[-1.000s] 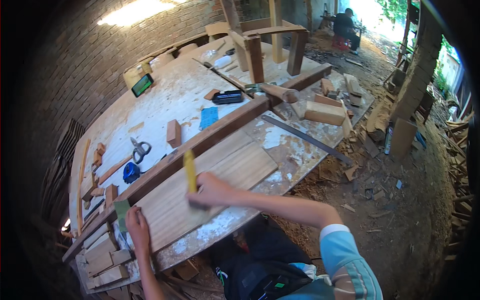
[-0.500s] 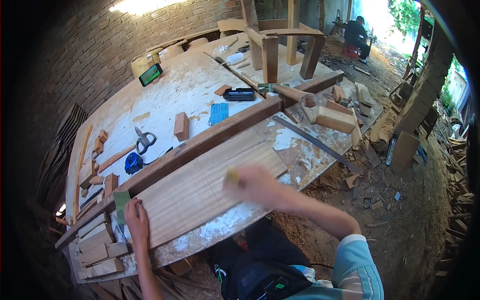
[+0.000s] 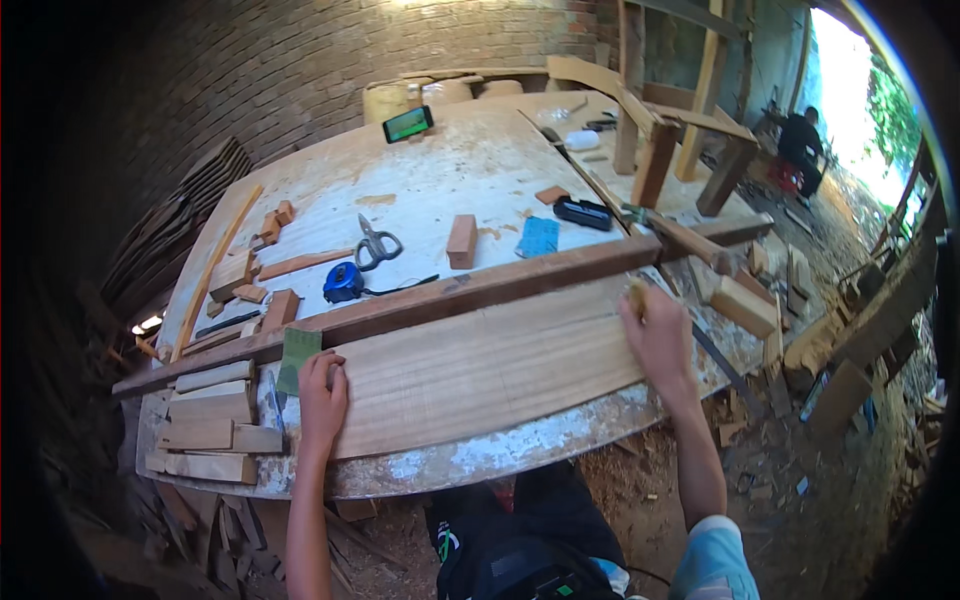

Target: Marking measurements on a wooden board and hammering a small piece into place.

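Observation:
A wide, flat wooden board (image 3: 480,365) lies along the near edge of the worktable, against a long brown wooden beam (image 3: 440,297). My left hand (image 3: 322,400) is closed at the board's left end, its fingers curled on the edge. Beside those fingers a green sheet, like sandpaper (image 3: 298,360), lies partly over the beam. At the board's right end, my right hand (image 3: 660,335) is closed round a small yellowish piece (image 3: 638,292), which I cannot make out clearly, and presses it on the wood.
Beyond the beam are scissors (image 3: 377,243), a blue tape measure (image 3: 344,282), a wooden block (image 3: 462,241), a blue sheet (image 3: 538,237) and a propped phone (image 3: 408,124). Offcuts (image 3: 205,435) are stacked at left. A mallet (image 3: 690,243) lies right; a person (image 3: 800,150) sits far off.
My right hand has slid from the middle of the board to its right end with the yellowish piece. The left hand stays at the left end. The view has turned.

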